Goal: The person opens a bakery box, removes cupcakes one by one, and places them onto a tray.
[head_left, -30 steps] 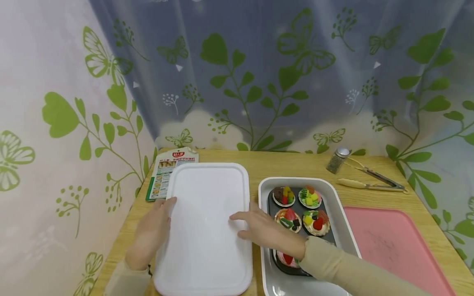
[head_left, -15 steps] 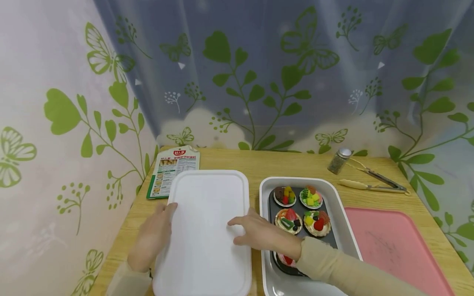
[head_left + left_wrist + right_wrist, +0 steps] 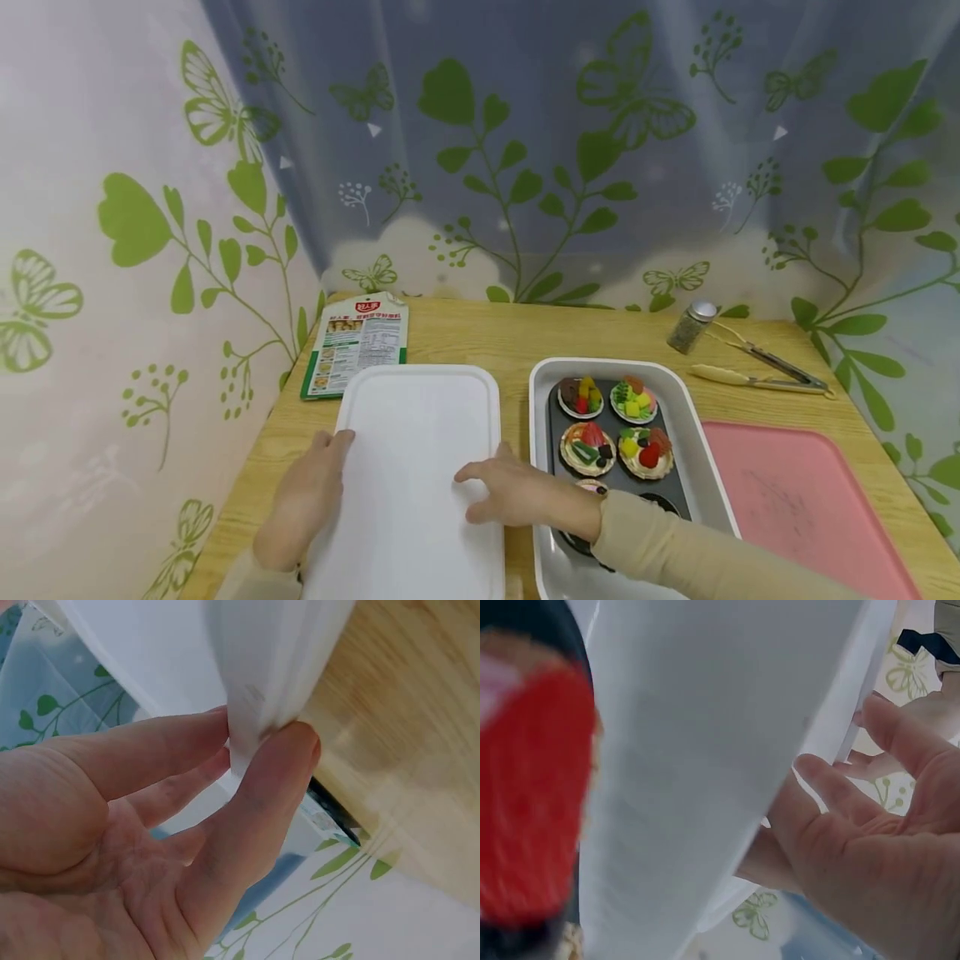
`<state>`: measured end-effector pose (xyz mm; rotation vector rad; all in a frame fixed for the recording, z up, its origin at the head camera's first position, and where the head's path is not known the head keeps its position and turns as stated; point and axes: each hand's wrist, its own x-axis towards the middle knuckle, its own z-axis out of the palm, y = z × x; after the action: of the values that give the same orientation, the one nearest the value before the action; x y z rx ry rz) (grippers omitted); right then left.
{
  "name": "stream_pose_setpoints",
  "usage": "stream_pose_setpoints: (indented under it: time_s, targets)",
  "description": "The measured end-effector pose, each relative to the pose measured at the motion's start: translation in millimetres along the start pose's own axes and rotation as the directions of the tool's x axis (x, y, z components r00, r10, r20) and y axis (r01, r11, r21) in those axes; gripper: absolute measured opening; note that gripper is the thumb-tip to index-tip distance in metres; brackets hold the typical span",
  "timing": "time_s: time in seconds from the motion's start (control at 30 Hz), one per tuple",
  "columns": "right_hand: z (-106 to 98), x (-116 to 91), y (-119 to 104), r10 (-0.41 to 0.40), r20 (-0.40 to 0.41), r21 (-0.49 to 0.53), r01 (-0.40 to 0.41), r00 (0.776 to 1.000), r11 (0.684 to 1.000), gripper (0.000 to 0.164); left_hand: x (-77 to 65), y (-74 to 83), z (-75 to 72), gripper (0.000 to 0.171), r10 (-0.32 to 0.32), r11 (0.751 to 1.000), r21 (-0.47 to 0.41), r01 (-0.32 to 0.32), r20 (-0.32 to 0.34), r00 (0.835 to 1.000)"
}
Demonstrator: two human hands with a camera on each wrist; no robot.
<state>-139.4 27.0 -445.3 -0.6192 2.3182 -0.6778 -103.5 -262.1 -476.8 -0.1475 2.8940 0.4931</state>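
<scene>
"So, what does the left hand do?"

"It pinches the left rim of the white rectangular tray. The left wrist view shows it well: thumb and fingers are close together, with only the thin white edge between them."

"And where is this tray exactly?"

"It is over the left part of the wooden table, just beside the deep white box. Whether all its underside rests on the wood, I cannot tell."

"What about the right hand?"

"It reaches across the tray's right edge. Thumb and index finger are spread apart over the white surface. The other fingers are partly hidden, so I cannot tell if they grip the edge."

"Which things are around?"

"Inside the box is a dark muffin pan with fruit tarts. A beige sleeve hides the nearer ones partly. To the right lies a pink tray; behind it are the tongs and a spice shaker, which leans. A printed food packet lies behind the white tray, at the left."
</scene>
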Motion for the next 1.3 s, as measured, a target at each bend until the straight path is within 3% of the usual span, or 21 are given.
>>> stream_pose_setpoints:
  time_s: [0.2,0.57,0.93,1.3]
  targets:
    - [6,0,3,-0.013,0.077,0.016,0.011,0.997,1.000,0.042,-2.7,-4.1,8.6,0.054,-0.026,0.999,0.027,0.024,0.052,0.998]
    - [7,2,-1,0.002,0.156,-0.039,0.004,0.988,0.999,0.044,-10.0,-6.6,18.3,0.048,-0.005,0.997,0.072,0.005,0.000,1.000]
    - [7,-2,-2,0.040,0.177,-0.054,-0.031,0.983,0.998,0.046,-21.9,-3.2,20.6,0.044,0.030,0.998,0.064,-0.027,-0.038,0.999]
    - [14,-1,-3,0.056,0.190,-0.158,-0.025,0.980,0.987,0.051,-29.5,-3.8,29.6,0.037,0.032,0.993,0.114,-0.024,-0.072,0.997]
